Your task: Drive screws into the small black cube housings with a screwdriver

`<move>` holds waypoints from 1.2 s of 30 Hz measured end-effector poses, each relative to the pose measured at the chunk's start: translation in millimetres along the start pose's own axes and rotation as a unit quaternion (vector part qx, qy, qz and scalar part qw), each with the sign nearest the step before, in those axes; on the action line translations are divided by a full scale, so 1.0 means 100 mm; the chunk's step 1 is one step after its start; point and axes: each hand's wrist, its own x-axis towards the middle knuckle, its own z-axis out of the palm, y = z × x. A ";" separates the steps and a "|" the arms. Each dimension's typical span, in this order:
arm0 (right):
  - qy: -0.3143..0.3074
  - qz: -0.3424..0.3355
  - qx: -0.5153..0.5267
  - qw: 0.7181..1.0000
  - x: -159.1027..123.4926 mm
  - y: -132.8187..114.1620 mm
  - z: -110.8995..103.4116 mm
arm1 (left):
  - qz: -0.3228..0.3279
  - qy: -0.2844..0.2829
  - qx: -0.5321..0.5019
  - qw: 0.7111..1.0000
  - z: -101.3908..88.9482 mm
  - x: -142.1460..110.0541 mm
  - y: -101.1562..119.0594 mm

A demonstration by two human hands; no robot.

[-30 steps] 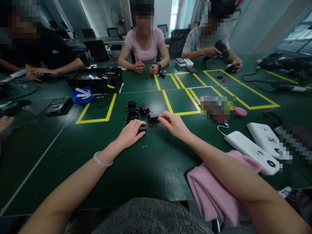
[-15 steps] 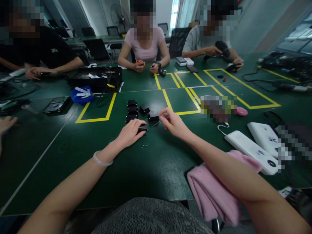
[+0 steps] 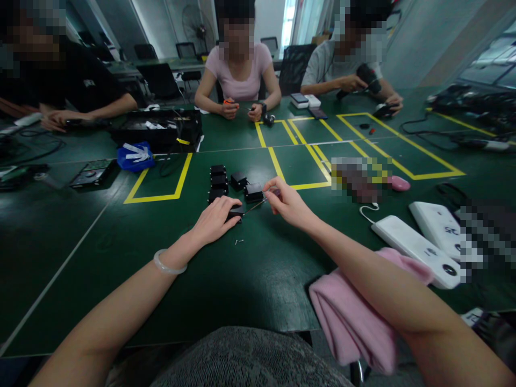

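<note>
My left hand [image 3: 217, 217] grips a small black box [image 3: 235, 213] against the table, with the fingers over its top and the thumb along its near side. Between the fingers of my right hand [image 3: 284, 200] is a screwdriver [image 3: 255, 207]; its thin shaft slants down to the left, and its tip is at the right end of that box. Just behind stand several similar black boxes [image 3: 219, 183], partly in a column, and one box with a shiny top [image 3: 253, 191] sits close to my right fingertips. Two tiny screws [image 3: 239, 242] lie on the table in front of my left hand.
Yellow tape [image 3: 177, 185] marks areas on the green table [image 3: 250, 290]. White power banks [image 3: 419, 252] and a pink cloth [image 3: 355, 317] lie by my right forearm. A blue container [image 3: 136, 157] and a black case [image 3: 157, 129] stand at left. Three people sit opposite.
My right fingers have shifted slightly up around the screwdriver and opened a little. My left hand and the black box stay in place.
</note>
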 end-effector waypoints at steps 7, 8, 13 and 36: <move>0.005 0.020 -0.029 0.999 0.00 0.00 -0.01 | 0.001 0.001 -0.001 1.000 -0.01 0.00 0.01; 0.003 0.015 -0.023 1.000 0.00 0.00 -0.01 | 0.003 0.001 -0.001 1.000 -0.01 0.00 0.01; -0.002 -0.001 -0.001 1.000 0.00 0.00 -0.01 | -0.004 -0.001 -0.007 1.000 -0.01 0.00 0.01; -0.011 0.020 -0.022 0.999 0.00 -0.03 -0.01 | -0.002 -0.002 -0.008 1.000 -0.02 0.00 0.01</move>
